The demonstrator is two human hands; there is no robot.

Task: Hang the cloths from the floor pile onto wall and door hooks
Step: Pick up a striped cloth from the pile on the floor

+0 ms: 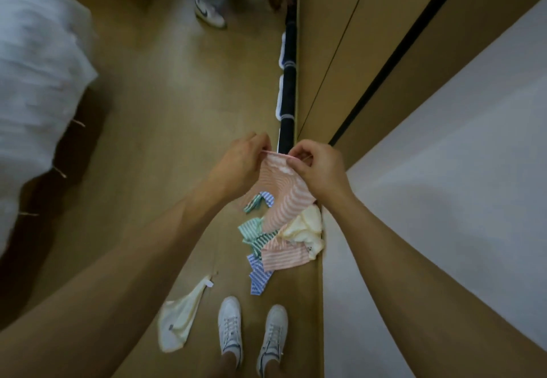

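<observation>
Each grip pinches a top corner of the pink striped cloth (281,191): left hand (241,164) and right hand (318,170) stretch its edge taut, probably to find a hanging loop. Below it, the floor pile (275,247) lies against the wall (444,185); a cream cloth (177,324) lies apart near the shoes (231,327).

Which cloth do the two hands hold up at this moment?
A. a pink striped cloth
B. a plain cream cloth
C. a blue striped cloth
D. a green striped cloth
A: the left hand and the right hand pinch the top edge of the pink striped cloth, which hangs above the floor pile.
</observation>
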